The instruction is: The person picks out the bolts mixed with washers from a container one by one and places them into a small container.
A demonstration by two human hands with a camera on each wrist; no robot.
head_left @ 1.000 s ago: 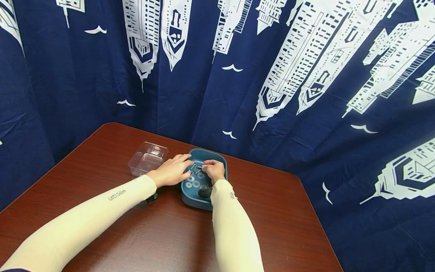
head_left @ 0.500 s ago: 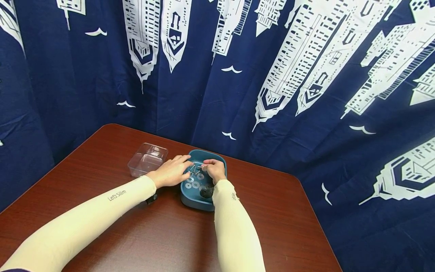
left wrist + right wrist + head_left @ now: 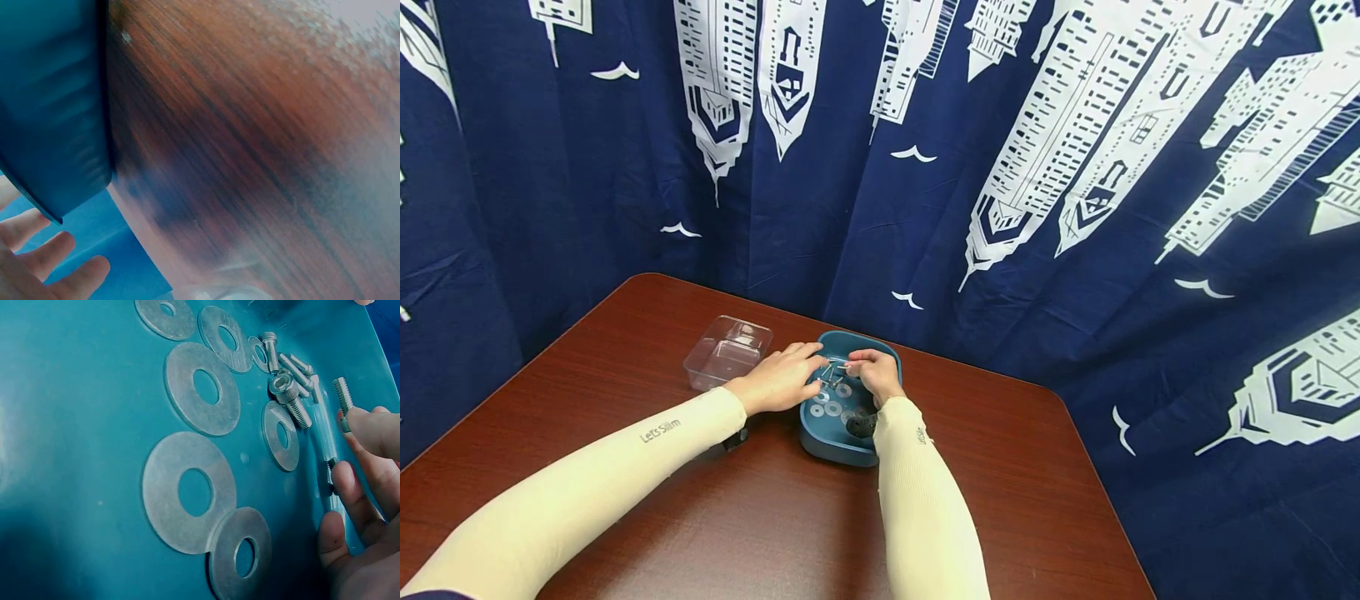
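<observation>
A blue plastic bin (image 3: 835, 451) holds several flat washers (image 3: 161, 494) and a small heap of socket head bolts (image 3: 285, 389). Inside it, my right hand (image 3: 877, 377) pinches a bolt (image 3: 342, 394) between thumb and fingers, threaded end showing, above the bin floor. Its other fingers hang loosely near the bin wall. At the bin's left rim, my left hand (image 3: 778, 380) rests with fingers spread and fairly straight; in the left wrist view its fingertips (image 3: 94, 265) show beside the bin's outer wall. The tips on the inner side are hidden there.
To the left of the bin stands a clear plastic container (image 3: 724, 354). Both sit on a brown wooden table (image 3: 760, 508), near its back edge. A dark blue curtain (image 3: 820, 250) with white building prints hangs behind it.
My right forearm and wrist have shifted slightly to the right, while the fingers keep their pinch. The left hand stays in place at the rim.
</observation>
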